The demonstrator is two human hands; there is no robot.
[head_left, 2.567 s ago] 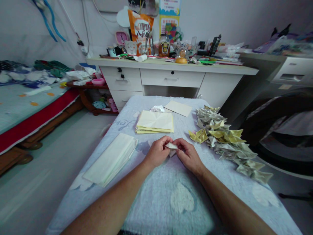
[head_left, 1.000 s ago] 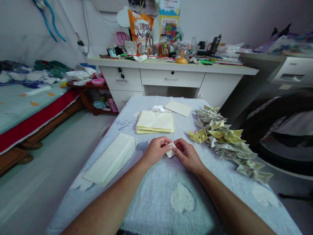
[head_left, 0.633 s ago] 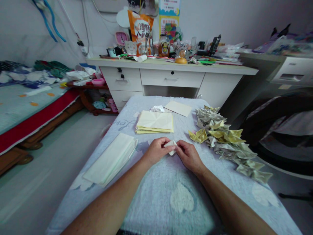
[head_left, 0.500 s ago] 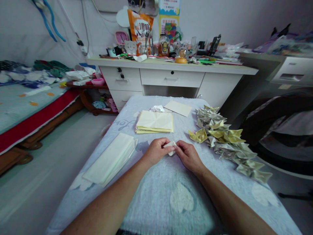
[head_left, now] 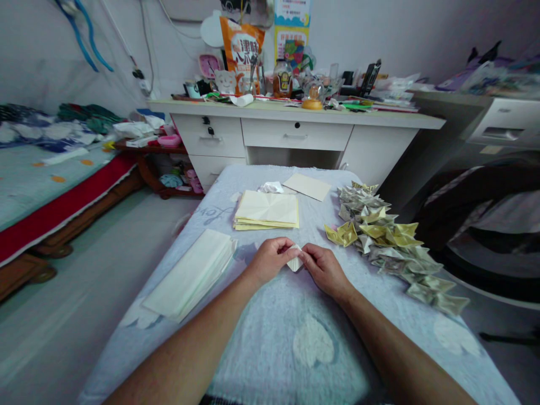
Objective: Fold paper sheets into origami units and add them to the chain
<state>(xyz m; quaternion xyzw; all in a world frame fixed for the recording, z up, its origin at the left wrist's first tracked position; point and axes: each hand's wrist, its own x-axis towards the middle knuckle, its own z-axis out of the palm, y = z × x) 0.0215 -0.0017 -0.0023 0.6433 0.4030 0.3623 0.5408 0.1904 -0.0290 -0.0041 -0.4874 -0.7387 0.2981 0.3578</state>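
Note:
A small folded piece of white paper (head_left: 295, 262) is pinched between my two hands, just above the cloth-covered table (head_left: 261, 337). My left hand (head_left: 272, 260) grips its left side with thumb and fingers. On its right side, my right hand (head_left: 323, 267) holds it the same way; the fingers cover part of the folds. Beyond the hands lies a stack of creased cream and yellow paper sheets (head_left: 268, 208). To the left rests a bundle of long folded white paper (head_left: 192, 273). Several folded paper pieces (head_left: 392, 253), grey and gold, are heaped to the right.
A flat cream sheet (head_left: 307, 186) and crumpled white paper (head_left: 271, 187) lie at the table's far end. Behind stands a white desk (head_left: 295, 135) crowded with jars and packets. A bed (head_left: 50, 180) is at the left, a washing machine (head_left: 502, 129) at the right.
The folded paper has turned slightly between my fingers, and more of its lower part shows below the thumbs. Both hands stay in nearly the same place.

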